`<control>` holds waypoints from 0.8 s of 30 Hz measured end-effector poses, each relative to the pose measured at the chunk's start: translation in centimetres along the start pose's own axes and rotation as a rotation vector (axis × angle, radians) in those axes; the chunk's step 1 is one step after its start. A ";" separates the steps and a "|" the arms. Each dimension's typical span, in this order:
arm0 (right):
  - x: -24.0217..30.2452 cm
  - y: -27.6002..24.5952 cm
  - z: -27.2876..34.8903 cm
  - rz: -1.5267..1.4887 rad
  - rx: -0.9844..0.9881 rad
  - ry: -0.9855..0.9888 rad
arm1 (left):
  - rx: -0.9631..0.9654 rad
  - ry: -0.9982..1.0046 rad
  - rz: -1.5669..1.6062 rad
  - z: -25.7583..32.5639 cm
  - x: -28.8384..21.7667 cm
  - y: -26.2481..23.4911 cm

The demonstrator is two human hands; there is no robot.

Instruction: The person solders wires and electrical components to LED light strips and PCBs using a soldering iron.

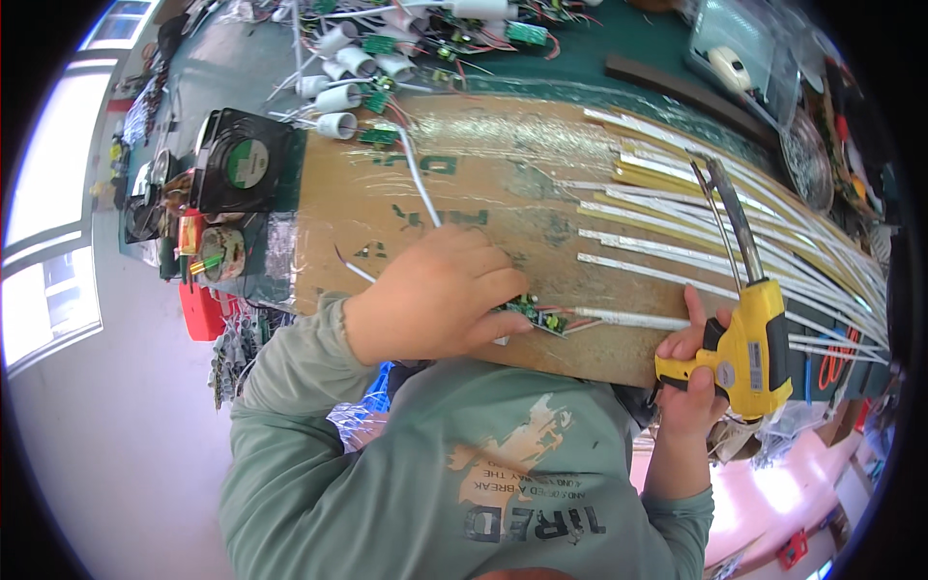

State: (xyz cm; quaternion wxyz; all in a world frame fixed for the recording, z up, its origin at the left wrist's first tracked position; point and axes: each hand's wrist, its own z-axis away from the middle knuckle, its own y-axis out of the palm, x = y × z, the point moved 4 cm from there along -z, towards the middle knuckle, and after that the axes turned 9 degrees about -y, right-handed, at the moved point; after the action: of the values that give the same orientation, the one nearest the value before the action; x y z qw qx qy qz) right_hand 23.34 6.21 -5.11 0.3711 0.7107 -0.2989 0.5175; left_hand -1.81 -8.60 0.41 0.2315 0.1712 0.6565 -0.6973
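Observation:
My left hand [440, 290] is closed on a small green circuit board [546, 317], thumb and fingers at its left end, low on the brown board. Thin wires run from the board's right end to a white strip [633, 319]. A white cable [418, 174] passes under my left hand. My right hand [694, 362] is wrapped round the grip of a yellow soldering gun [759, 353]. The gun's metal tip [710, 179] points up and away over several strips, apart from the circuit board. Whether the tip touches any strip I cannot tell.
Brown worn cardboard [522, 193] covers the green bench. White and yellow strips [696, 227] lie on the right. White lamp sockets [338, 99] with green boards are heaped at the back. A black fan [242, 159] stands left, near a tin [222, 253]. A dark bar [691, 97] lies behind.

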 end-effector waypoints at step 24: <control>-0.2 -0.5 0.4 -0.021 0.001 -0.024 | -0.599 -0.344 0.016 0.3 8.8 -10.1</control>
State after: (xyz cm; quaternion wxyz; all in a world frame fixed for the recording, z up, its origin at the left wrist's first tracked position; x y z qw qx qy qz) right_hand 23.87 6.16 -5.45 0.3725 0.7202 -0.2953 0.5052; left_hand -14.62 -9.44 4.11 0.3843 -0.0194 0.7821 -0.4903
